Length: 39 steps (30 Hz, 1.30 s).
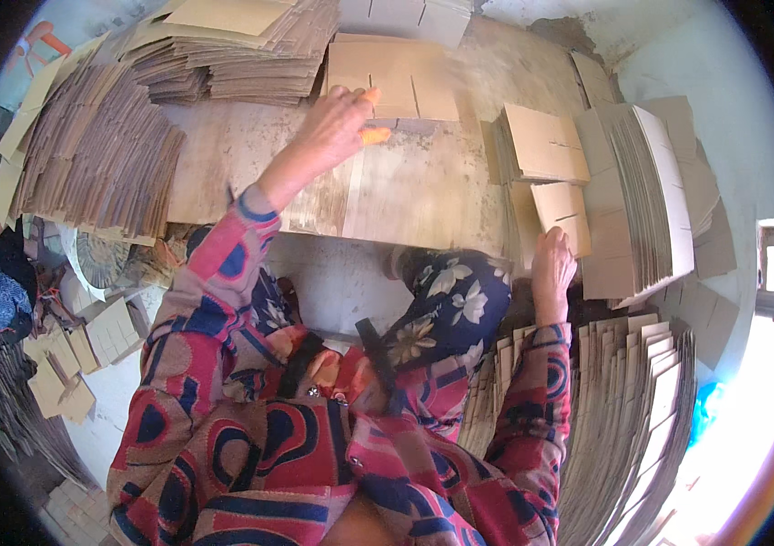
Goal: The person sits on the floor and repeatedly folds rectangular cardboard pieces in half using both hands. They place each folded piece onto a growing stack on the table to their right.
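- Left hand [334,120], orange finger covers [374,136], at near edge of slotted cardboard sheet [437,86] on worktable [423,191]; grip obscured, can't tell.
- Right hand [552,264]: narrow pinch, near edge of small slotted cardboard piece [571,202], table's right side.
- Risk, my judgement: hasty tug could tear slots; a bump could spill neighbouring cardboard stack [669,200].
- No legible labels, writing.
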Tool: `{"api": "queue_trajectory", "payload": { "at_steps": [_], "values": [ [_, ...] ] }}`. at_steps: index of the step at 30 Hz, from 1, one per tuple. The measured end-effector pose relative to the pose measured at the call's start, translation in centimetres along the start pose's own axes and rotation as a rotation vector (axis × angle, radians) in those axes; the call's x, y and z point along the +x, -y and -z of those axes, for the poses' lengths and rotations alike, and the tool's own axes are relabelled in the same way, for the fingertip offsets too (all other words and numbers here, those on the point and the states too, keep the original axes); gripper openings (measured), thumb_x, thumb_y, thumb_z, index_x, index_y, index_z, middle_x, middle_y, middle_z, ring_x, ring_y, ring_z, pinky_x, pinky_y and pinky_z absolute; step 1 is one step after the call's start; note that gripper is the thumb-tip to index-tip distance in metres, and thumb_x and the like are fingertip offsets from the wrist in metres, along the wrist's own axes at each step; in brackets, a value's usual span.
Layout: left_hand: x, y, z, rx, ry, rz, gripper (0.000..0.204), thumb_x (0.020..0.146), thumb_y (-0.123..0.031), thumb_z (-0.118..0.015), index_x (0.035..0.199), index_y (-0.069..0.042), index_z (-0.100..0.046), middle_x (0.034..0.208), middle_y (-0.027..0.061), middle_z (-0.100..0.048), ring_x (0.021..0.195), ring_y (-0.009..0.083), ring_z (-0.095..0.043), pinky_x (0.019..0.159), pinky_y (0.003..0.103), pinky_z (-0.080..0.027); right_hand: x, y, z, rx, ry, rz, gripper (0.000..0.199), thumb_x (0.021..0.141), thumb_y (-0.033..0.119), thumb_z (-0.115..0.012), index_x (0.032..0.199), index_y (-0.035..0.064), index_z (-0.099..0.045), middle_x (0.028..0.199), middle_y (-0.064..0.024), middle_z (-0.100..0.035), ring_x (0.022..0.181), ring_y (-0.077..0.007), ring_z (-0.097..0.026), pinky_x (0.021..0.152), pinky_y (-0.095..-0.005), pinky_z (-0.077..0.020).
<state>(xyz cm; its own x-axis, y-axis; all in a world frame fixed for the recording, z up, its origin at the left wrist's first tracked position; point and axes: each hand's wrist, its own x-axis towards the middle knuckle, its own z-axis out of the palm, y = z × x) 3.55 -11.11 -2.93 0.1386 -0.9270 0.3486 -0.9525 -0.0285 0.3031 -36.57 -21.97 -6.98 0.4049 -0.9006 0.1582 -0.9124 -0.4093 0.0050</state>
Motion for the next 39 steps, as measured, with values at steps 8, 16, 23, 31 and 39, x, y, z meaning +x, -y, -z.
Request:
{"api": "queue_trajectory", "payload": {
  "at_steps": [8, 16, 23, 31, 39],
  "values": [
    [2.5, 0.9, -7.8, 0.296, 0.053, 0.054, 0.051, 0.083, -0.028, -0.067, 0.122, 0.001, -0.053, 0.115, 0.0144, -0.059, 0.107, 0.0283, -0.053, 0.082, 0.042, -0.044, -1.8, -1.1, 0.8, 0.113, -0.063, 0.115, 0.04, 0.093, 0.022, -0.058, 0.129, 0.0101, -0.044, 0.091, -0.0177, -0.065, 0.067, -0.0348, -0.064, 0.058, -0.0434, -0.0524],
    [3.7, 1.7, -4.5, 0.305, -0.241, -0.273, 0.015, 0.075, -0.007, -0.061, 0.089, -0.002, -0.06, 0.085, 0.0113, -0.062, 0.088, 0.0292, -0.059, 0.073, 0.041, -0.049, -1.2, 2.3, 10.7, 0.217, -0.54, 0.068, 0.064, 0.094, 0.012, -0.06, 0.15, 0.0144, -0.029, 0.14, -0.0115, -0.051, 0.096, -0.0253, -0.069, 0.071, -0.0332, -0.0574],
    [3.0, 2.5, -6.6, 0.165, -0.092, -0.131, 0.004, 0.07, -0.007, -0.066, 0.073, -0.005, -0.064, 0.071, 0.0146, -0.063, 0.077, 0.0309, -0.063, 0.064, 0.043, -0.049, -1.4, 6.1, 15.0, 0.57, -0.529, -0.009, 0.066, 0.086, 0.005, -0.069, 0.145, 0.0094, -0.039, 0.14, -0.0087, -0.052, 0.111, -0.0139, -0.061, 0.089, -0.0262, -0.0494],
    [4.9, 1.7, -1.2, -0.099, -0.228, 0.043, 0.009, 0.078, -0.009, -0.067, 0.085, -0.005, -0.064, 0.078, 0.0126, -0.06, 0.078, 0.0295, -0.06, 0.065, 0.04, -0.049, -1.8, 7.4, 17.2, 1.121, -0.464, -0.034, 0.074, 0.085, -0.003, -0.069, 0.149, 0.0077, -0.032, 0.138, -0.008, -0.051, 0.113, -0.0158, -0.056, 0.096, -0.0293, -0.0467],
    [2.2, -4.6, 5.1, 0.225, -0.33, -0.309, 0.01, 0.073, -0.003, -0.058, 0.082, -0.002, -0.058, 0.08, 0.0132, -0.06, 0.08, 0.0293, -0.059, 0.066, 0.04, -0.05, -1.9, 8.6, 19.2, 1.113, -0.509, 0.066, 0.075, 0.084, -0.005, -0.068, 0.149, 0.0065, -0.031, 0.138, -0.0074, -0.049, 0.112, -0.0151, -0.056, 0.096, -0.0286, -0.0464]
  ]
}}
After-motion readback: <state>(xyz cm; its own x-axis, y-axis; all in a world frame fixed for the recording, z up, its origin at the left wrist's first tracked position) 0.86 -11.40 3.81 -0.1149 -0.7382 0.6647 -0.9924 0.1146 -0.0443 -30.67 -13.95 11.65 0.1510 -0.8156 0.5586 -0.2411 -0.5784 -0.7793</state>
